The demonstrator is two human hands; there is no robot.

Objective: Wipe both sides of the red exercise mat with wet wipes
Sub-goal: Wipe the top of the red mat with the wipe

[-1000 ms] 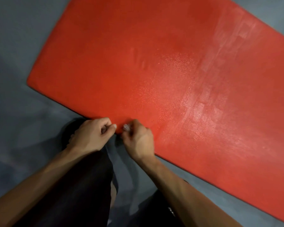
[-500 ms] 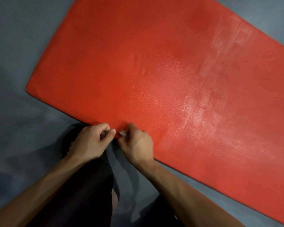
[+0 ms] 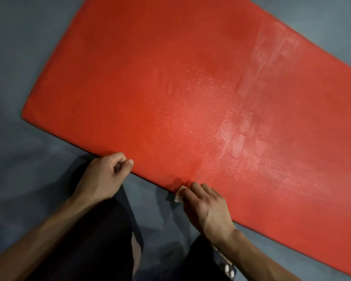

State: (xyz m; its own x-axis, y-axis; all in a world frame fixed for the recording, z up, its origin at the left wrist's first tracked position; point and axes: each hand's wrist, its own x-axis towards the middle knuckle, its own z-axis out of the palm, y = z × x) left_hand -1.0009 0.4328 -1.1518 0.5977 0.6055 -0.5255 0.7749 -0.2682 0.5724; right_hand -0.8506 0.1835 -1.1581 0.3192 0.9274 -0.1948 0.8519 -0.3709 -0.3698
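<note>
The red exercise mat (image 3: 190,94) lies flat on the grey floor (image 3: 18,57), running from 10 o'clock to 4 o'clock across the view. A second ago both hands sat close together at the mat's near edge, around 6 o'clock. They have since parted. The right hand (image 3: 207,207) has shifted toward 5 o'clock and now presses a small white wet wipe (image 3: 179,192) against the near edge, its fingers (image 3: 199,188) bent over the wipe and gripping it. The left hand (image 3: 103,177) remains at the edge toward 7 o'clock, fingers clenched; whether they pinch the mat's rim cannot be told. A paler, glossy band crosses the mat toward 2 o'clock, consistent with moisture from wiping. Judgement: an edge stroke on the upper side is under way. The underside presumably remains to be done.
</note>
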